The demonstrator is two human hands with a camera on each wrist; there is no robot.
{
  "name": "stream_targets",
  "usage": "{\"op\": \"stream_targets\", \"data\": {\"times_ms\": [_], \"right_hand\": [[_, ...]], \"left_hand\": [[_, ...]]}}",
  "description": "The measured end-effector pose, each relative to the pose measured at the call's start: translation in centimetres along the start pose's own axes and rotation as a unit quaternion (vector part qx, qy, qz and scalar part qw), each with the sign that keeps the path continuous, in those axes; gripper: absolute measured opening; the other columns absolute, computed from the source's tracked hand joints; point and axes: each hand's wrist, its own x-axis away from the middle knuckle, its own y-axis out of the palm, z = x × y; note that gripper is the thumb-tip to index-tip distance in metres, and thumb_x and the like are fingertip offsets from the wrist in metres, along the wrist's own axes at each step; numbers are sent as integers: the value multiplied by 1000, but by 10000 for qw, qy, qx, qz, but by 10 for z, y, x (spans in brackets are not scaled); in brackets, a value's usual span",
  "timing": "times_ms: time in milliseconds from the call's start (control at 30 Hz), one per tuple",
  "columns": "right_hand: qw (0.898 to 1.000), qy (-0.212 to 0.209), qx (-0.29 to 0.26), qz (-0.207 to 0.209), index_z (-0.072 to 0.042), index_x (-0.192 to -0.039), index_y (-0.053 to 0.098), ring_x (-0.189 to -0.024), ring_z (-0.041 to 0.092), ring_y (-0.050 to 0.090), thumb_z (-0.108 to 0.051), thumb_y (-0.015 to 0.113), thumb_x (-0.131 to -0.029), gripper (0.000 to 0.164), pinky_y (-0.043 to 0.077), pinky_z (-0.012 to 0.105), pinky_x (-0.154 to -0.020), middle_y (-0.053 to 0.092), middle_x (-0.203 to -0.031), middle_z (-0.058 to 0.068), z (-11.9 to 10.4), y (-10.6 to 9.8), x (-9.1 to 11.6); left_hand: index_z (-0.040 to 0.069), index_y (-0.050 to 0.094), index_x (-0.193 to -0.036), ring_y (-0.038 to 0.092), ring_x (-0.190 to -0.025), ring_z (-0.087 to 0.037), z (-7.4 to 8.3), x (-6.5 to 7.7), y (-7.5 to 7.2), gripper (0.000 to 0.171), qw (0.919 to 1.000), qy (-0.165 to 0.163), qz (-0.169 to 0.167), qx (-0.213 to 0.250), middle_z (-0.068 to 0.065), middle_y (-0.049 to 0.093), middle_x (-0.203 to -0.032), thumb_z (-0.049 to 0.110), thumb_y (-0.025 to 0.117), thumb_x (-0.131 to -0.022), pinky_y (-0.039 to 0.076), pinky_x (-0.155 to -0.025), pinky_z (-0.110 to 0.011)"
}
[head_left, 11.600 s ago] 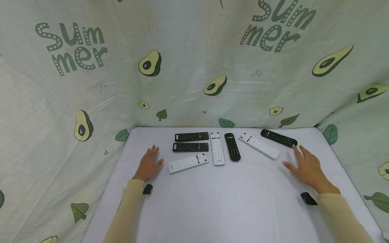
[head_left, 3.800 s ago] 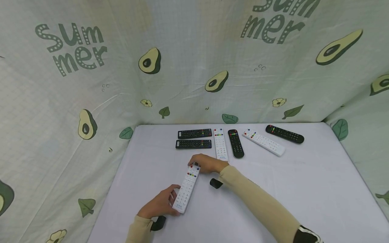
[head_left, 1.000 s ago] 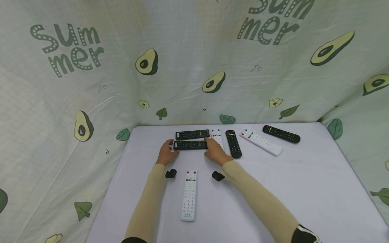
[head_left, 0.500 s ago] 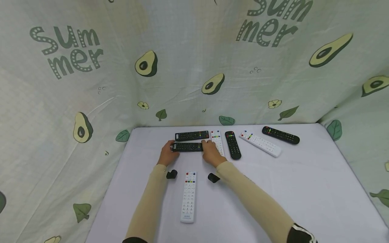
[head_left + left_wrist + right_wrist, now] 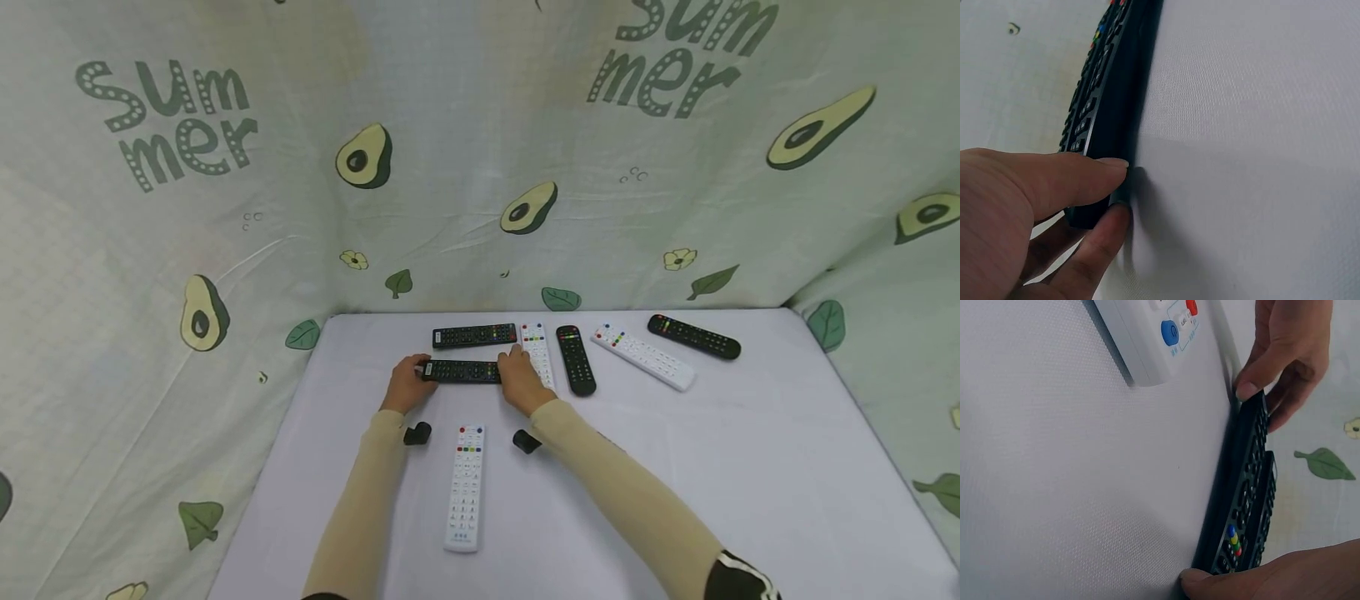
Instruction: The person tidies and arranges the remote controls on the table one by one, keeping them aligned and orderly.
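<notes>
A black remote control (image 5: pixel 461 372) lies crosswise between my two hands in the head view. My left hand (image 5: pixel 406 385) pinches its left end, with the thumb (image 5: pixel 1094 178) along the near side in the left wrist view. At the other end my right hand (image 5: pixel 521 379) grips it, covering that tip. In the right wrist view the black remote (image 5: pixel 1235 506) runs from one hand to the other, its coloured keys close to my right thumb. Nearer to me, a white remote (image 5: pixel 464 492) lies lengthwise on the table, between my forearms.
A second black remote (image 5: pixel 474 335) lies just behind the held one. To the right are a white remote (image 5: pixel 537 350), a black one (image 5: pixel 576 360), a slanted white one (image 5: pixel 643 357) and a slanted black one (image 5: pixel 693 337). A patterned cloth (image 5: pixel 450 250) rises behind the table.
The near white remote was earlier turned by both hands and set down lengthwise. Both hands then took the black remote and have now drawn it slightly towards me, away from the one behind.
</notes>
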Motion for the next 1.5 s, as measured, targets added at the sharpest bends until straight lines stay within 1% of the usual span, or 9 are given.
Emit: {"op": "stream_targets", "data": {"times_ms": [167,267,467,567,733,867,1000,1267,1500], "right_hand": [[9999,-87,38,-123,15,-132,57,-114,41,58,9,59,-100,32,58,48,-96,52,-129,34,-1,-1,4],[9995,-204,-109,-203,16,-137,53,-113,41,61,11,55,-101,36,58,47,-96,49,-132,35,0,-5,8],[9967,-412,-690,-72,14,-141,51,-108,38,65,16,54,-98,42,58,45,-96,49,-133,33,9,-19,17],[9941,-423,-999,55,12,-141,53,-117,40,64,16,55,-97,44,56,46,-103,50,-134,32,15,-27,23],[9907,-298,-1320,108,8,-140,56,-131,43,58,15,62,-94,48,49,51,-113,53,-136,30,24,-42,34],[9899,-387,-1342,227,7,-135,60,-127,44,61,15,70,-89,48,51,53,-111,57,-132,28,32,-50,42],[9890,-471,-1377,244,7,-134,62,-125,43,62,14,73,-87,48,52,54,-108,60,-130,27,41,-55,49],[9887,-519,-1405,90,7,-133,62,-117,40,63,16,72,-84,51,55,53,-103,61,-127,25,56,-60,61],[9866,-686,-1483,7,10,-133,61,-114,41,64,20,68,-83,51,57,52,-99,59,-128,27,70,-61,73]], "left_hand": [[-2,61,-142,60,-104,-30,-4,4,-4,59,10000,5,-11,5,-26,62,-138,-4,82,-86,53,-90,-45],[-1,61,-143,59,-102,-28,-3,9,-6,60,10000,-10,22,60,-24,62,-137,-3,82,-86,52,-87,-43],[-1,61,-143,62,-111,-31,6,23,-11,60,9993,11,48,367,-23,61,-139,-6,80,-86,54,-92,-46],[0,61,-142,63,-113,-32,13,31,-12,58,9988,43,36,476,-21,61,-137,-7,79,-88,56,-93,-45],[-1,62,-140,65,-111,-31,25,49,-11,54,9979,289,55,570,-19,63,-129,-4,79,-89,59,-89,-44],[0,63,-138,66,-109,-28,32,60,-10,53,9959,544,50,716,-17,64,-127,-4,80,-88,60,-89,-42],[-2,64,-135,66,-106,-27,36,68,-7,52,9931,780,16,871,-17,63,-125,-6,81,-86,61,-88,-40],[-1,63,-135,65,-108,-25,45,87,2,53,9915,875,-219,936,-14,62,-127,-3,82,-86,62,-88,-33],[-1,61,-135,66,-107,-24,49,103,6,52,9852,1000,-717,1191,-14,60,-126,-1,82,-87,62,-85,-28]]}}
